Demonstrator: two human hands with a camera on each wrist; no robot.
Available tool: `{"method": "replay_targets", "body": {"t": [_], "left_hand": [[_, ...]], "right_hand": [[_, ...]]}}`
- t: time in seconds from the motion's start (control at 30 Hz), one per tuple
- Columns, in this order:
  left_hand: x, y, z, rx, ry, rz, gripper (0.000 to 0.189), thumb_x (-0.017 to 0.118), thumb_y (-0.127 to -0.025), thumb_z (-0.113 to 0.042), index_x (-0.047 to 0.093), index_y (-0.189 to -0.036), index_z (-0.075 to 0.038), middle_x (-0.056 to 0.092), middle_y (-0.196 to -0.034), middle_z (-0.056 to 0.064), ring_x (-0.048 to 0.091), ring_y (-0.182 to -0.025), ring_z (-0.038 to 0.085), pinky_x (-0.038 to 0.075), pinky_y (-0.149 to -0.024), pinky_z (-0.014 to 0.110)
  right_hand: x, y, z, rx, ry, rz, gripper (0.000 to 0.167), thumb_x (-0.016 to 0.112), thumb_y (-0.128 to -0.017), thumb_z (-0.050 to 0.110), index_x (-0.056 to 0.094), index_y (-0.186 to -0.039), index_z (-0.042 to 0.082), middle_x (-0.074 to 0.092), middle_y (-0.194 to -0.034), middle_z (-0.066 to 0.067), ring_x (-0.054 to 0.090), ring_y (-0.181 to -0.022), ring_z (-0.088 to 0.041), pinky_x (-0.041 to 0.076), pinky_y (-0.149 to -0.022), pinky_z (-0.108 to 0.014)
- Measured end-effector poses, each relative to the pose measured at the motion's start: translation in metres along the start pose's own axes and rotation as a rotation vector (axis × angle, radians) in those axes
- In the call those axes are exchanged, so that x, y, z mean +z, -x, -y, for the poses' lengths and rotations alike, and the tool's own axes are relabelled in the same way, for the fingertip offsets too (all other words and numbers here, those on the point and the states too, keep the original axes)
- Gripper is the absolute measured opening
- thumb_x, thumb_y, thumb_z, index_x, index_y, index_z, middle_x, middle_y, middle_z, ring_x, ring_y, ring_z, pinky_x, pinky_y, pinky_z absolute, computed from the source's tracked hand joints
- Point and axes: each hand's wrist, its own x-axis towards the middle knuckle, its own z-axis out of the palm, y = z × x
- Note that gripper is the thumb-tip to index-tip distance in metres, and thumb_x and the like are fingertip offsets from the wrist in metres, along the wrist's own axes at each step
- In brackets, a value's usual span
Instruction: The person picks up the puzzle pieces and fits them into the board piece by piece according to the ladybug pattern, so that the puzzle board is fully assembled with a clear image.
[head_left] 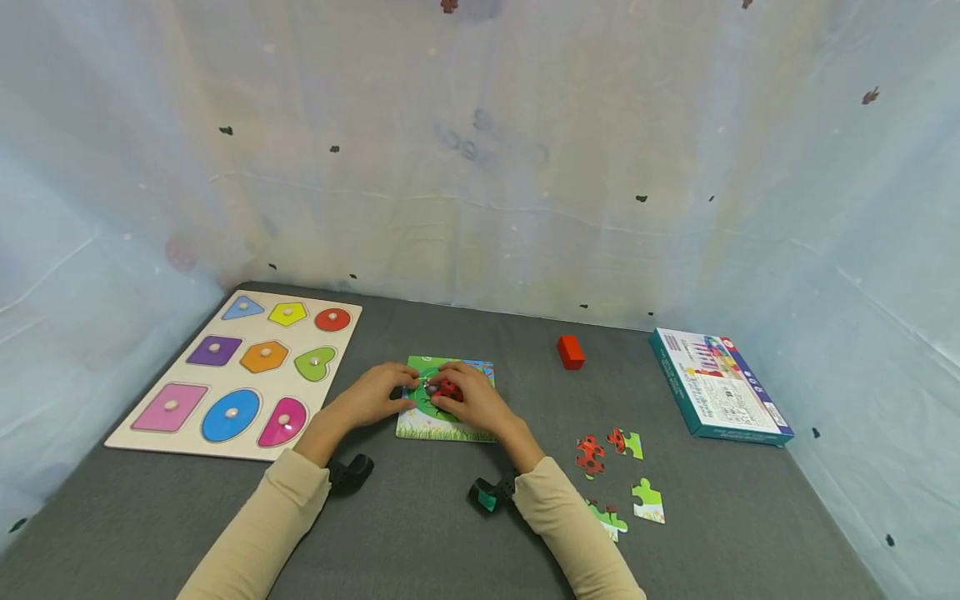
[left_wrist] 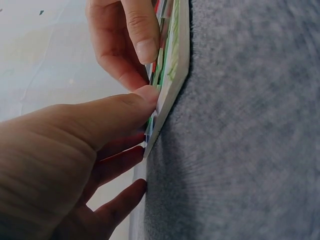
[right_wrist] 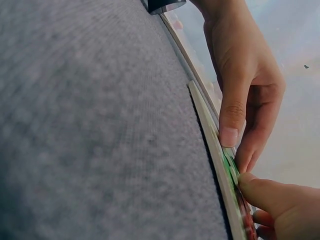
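Several puzzle pieces [head_left: 590, 454] near sleeve [head_left: 577, 533] (one seemingly part-hidden).

From my head view, the left hand [head_left: 372, 392] and right hand [head_left: 474, 400] cover parts of the puzzle [head_left: 429, 432] at centre; I see only some of its red patch [head_left: 448, 390]. Lower right, the right sleeve [head_left: 573, 529] hides part of a green piece [head_left: 615, 521] and leaves the frame. The small print on the box [head_left: 723, 392], far right, defeats me. Bottom right of my right wrist view, the edge crops the puzzle.
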Motion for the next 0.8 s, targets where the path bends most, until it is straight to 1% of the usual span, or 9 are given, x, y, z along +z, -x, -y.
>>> {"method": "replay_targets", "body": {"t": [0.17,0.27,0.4,0.57,0.8], "left_hand": [[-0.0004,0.0003,-0.0012,-0.002,0.001,0.005,0.03,0.07,-0.084,-0.015,0.067,-0.109,0.001,0.057,-0.123,0.017,0.05,-0.117,0.036,0.04,-0.095,0.05],[-0.0007,0.0,-0.0022,-0.004,0.0,0.008,0.03,0.069,-0.084,-0.015,0.066,-0.11,0.001,0.057,-0.124,0.017,0.049,-0.118,0.036,0.04,-0.095,0.049],[-0.0016,-0.0005,-0.0035,-0.004,0.0,0.009,0.03,0.069,-0.085,-0.014,0.066,-0.11,0.002,0.057,-0.124,0.017,0.05,-0.117,0.035,0.041,-0.095,0.049],[-0.0015,-0.0007,-0.0031,0.004,-0.01,0.011,0.031,0.069,-0.085,-0.014,0.066,-0.11,0.003,0.056,-0.124,0.017,0.05,-0.117,0.036,0.041,-0.094,0.048],[0.0026,0.0,-0.0008,0.005,-0.032,0.013,0.033,0.068,-0.085,-0.014,0.065,-0.113,0.004,0.055,-0.124,0.018,0.049,-0.118,0.036,0.041,-0.095,0.048]], "right_hand": [[0.0008,0.0001,-0.0006,0.012,0.007,-0.001,0.028,0.065,-0.089,0.022,0.064,-0.113,0.008,0.053,-0.128,-0.016,0.048,-0.121,-0.028,0.043,-0.095,-0.041],[0.0013,0.0002,-0.0012,0.006,0.018,-0.005,0.027,0.065,-0.089,0.023,0.064,-0.112,0.009,0.053,-0.128,-0.016,0.048,-0.121,-0.028,0.042,-0.096,-0.041],[0.0009,0.0,-0.0009,-0.004,0.016,-0.016,0.026,0.065,-0.089,0.021,0.064,-0.111,0.007,0.053,-0.127,-0.017,0.05,-0.118,-0.029,0.043,-0.094,-0.042],[0.0006,-0.0004,-0.0003,-0.008,0.021,-0.013,0.025,0.065,-0.089,0.02,0.064,-0.11,0.006,0.052,-0.127,-0.019,0.05,-0.118,-0.03,0.042,-0.095,-0.043],[0.004,0.0009,-0.0014,-0.017,0.032,-0.025,0.025,0.064,-0.089,0.021,0.064,-0.11,0.006,0.052,-0.127,-0.018,0.05,-0.117,-0.03,0.043,-0.094,-0.043]]}}
